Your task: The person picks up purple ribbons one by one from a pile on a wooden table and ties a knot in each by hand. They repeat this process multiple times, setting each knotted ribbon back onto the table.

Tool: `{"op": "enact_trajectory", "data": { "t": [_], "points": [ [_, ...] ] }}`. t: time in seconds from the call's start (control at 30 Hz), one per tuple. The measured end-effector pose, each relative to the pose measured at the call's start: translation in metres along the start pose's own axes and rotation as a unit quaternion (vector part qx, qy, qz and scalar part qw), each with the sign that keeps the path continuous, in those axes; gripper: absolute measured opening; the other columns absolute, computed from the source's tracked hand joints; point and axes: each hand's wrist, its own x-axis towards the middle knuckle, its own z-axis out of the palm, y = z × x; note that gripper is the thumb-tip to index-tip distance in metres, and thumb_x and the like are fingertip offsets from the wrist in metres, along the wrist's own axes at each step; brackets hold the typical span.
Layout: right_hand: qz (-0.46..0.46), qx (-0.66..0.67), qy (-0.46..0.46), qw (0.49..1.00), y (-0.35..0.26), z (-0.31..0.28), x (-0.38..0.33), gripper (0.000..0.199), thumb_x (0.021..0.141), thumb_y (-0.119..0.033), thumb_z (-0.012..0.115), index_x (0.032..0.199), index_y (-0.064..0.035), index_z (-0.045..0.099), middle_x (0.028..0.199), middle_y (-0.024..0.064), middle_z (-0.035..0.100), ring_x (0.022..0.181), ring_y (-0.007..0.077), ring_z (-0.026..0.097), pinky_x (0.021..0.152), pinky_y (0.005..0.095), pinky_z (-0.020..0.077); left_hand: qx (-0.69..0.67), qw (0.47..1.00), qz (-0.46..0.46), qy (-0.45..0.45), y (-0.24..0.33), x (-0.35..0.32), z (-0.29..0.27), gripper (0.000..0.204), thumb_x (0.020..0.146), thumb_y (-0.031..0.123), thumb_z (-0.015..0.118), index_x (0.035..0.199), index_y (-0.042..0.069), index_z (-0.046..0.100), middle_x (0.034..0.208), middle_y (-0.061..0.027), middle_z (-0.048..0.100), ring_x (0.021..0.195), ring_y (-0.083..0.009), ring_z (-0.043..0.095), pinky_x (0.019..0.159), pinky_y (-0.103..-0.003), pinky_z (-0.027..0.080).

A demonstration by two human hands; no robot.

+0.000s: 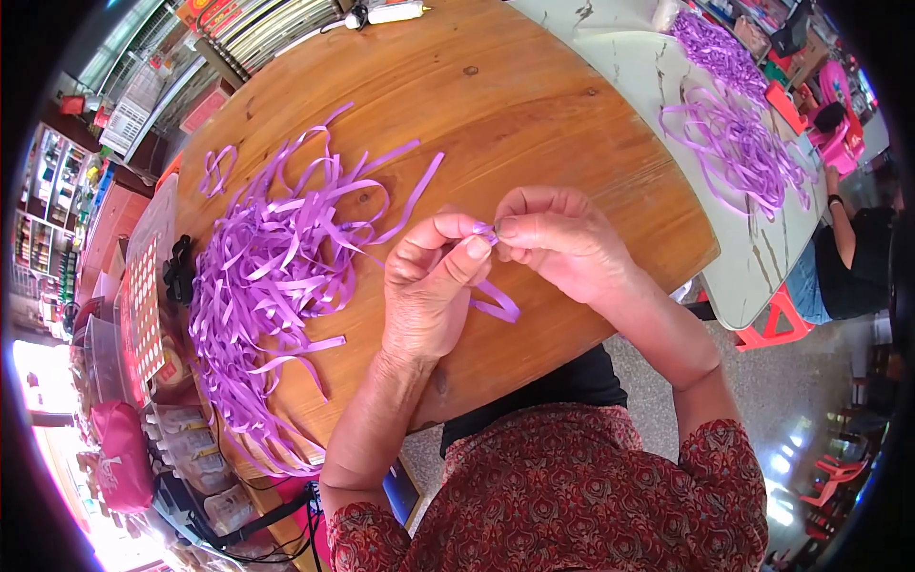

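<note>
Both my hands meet over the near part of the wooden table (562,124). Between thumb and fingers, my left hand (434,262) pinches a purple ribbon (498,303), whose loose end hangs below the hand. My right hand (562,238) is closed at the fingertips on the same ribbon, close against the left thumb. The exact shape of the ribbon between the fingertips is too small to make out. To the left lies a large tangled heap of purple ribbons (276,257), with several strands reaching toward my left hand.
A marbled white table (753,276) adjoins on the right, bearing more purple ribbons (748,157). Another person (848,248) sits beyond it near a red stool (777,324). Plastic containers (195,448) and a pink bag (122,458) crowd the left edge. A white tool (396,12) lies at the far edge.
</note>
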Motion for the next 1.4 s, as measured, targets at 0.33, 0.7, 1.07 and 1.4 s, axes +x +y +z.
{"op": "enact_trajectory", "data": {
  "t": [0.33, 0.7, 1.07, 1.4],
  "points": [
    [-0.263, -0.399, 0.044, 0.877, 0.001, 0.012, 0.004, 0.01, 0.084, 0.003, 0.061, 0.093, 0.0006, 0.06, 0.084, 0.0034, 0.059, 0.077, 0.0111, 0.056, 0.068, 0.0223, 0.0435, -0.128, 0.991, -0.034, 0.012, -0.007, 0.0, -0.011, 0.01, 0.087, 0.005, 0.062, 0.097, 0.004, 0.064, 0.085, 0.0001, 0.06, 0.065, -0.0066, 0.043, 0.056, -0.022, 0.032],
    [-0.399, -0.509, 0.021, 0.763, -0.005, 0.016, 0.004, 0.018, 0.074, 0.006, 0.069, 0.089, -0.0011, 0.065, 0.082, 0.0084, 0.061, 0.071, 0.0165, 0.059, 0.061, 0.0263, 0.0458, -0.094, 0.995, -0.011, 0.029, -0.006, -0.004, -0.006, 0.009, 0.086, 0.006, 0.063, 0.094, 0.003, 0.065, 0.084, -0.0006, 0.057, 0.065, -0.0076, 0.043, 0.057, -0.023, 0.033],
    [-0.401, -0.498, 0.007, 0.768, -0.005, 0.012, 0.006, 0.017, 0.073, 0.009, 0.068, 0.085, -0.0029, 0.065, 0.08, 0.006, 0.058, 0.071, 0.0142, 0.056, 0.059, 0.0253, 0.0436, -0.099, 0.994, -0.044, 0.022, -0.006, -0.003, -0.01, 0.011, 0.087, 0.007, 0.062, 0.097, 0.002, 0.064, 0.087, -0.0014, 0.058, 0.061, -0.0066, 0.038, 0.054, -0.022, 0.029],
    [-0.228, -0.259, -0.014, 0.938, -0.001, 0.002, 0.006, 0.012, 0.08, 0.011, 0.061, 0.088, 0.0014, 0.06, 0.088, 0.0052, 0.055, 0.081, 0.01, 0.054, 0.069, 0.0227, 0.0445, 0.034, 0.996, -0.026, 0.075, -0.001, -0.004, 0.006, 0.016, 0.083, 0.002, 0.064, 0.099, 0.004, 0.063, 0.081, 0.0028, 0.058, 0.061, -0.0042, 0.039, 0.052, -0.02, 0.028]
  ]
}}
